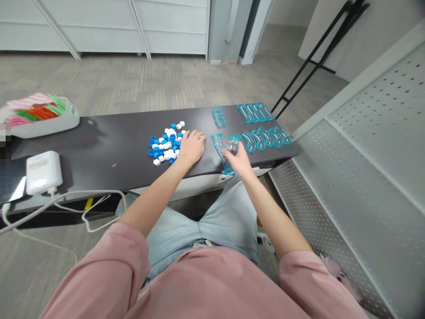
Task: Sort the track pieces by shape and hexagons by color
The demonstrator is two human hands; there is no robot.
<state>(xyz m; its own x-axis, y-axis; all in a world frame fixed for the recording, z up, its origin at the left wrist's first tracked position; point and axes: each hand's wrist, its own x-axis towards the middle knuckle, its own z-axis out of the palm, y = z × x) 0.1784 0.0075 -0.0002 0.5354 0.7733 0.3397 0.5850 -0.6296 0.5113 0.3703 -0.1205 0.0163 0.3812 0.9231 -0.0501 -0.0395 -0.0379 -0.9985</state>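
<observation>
My left hand (193,145) lies on the dark table with its fingers stretched out and palm down, against the right side of a pile of small blue and white plastic pieces (168,144). In my right hand (241,161) is a small clear plastic piece (233,147), pinched between thumb and fingers near the table's front edge; its exact kind is hard to make out. Just left of that hand lies a clear track piece with teal ends (218,144). Several curved clear track pieces (262,138) form a row to its right.
Straight clear tubes with teal ends (255,113) line the far right of the table (122,137). Small teal pieces (218,117) sit at the back middle. Leftward are a white basket (49,126) of colourful items and a white charger (44,172) with cables. A perforated metal panel (375,146) stands right.
</observation>
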